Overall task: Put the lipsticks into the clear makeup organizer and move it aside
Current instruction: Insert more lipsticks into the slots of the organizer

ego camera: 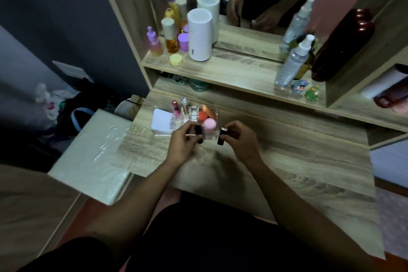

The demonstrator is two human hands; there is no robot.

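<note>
On the wood-grain dressing table (287, 161), a clear acrylic makeup organizer (194, 117) stood near the back of the lower surface, with a pink egg-shaped sponge (209, 124) and an orange sponge (202, 116) in its right compartment and a pink-capped tube (175, 109) upright in a slot on its left. A flat white compact (162, 120) lay touching the organizer's left side. Just in front of the organizer, the left hand (183, 141) was closed around a black lipstick tube (199, 133), a thin gold band showing between its fingers. The right hand (239, 137) pinched a second black lipstick with a silver top (222, 135), held upright just off the organizer's front right corner. Both lipsticks were outside the organizer; whether either touched it could not be told. Above, a raised shelf (231, 72) carried a white cylindrical device (199, 35), purple and amber bottles, a yellow jar (176, 59) and a clear spray bottle (292, 61).
</note>
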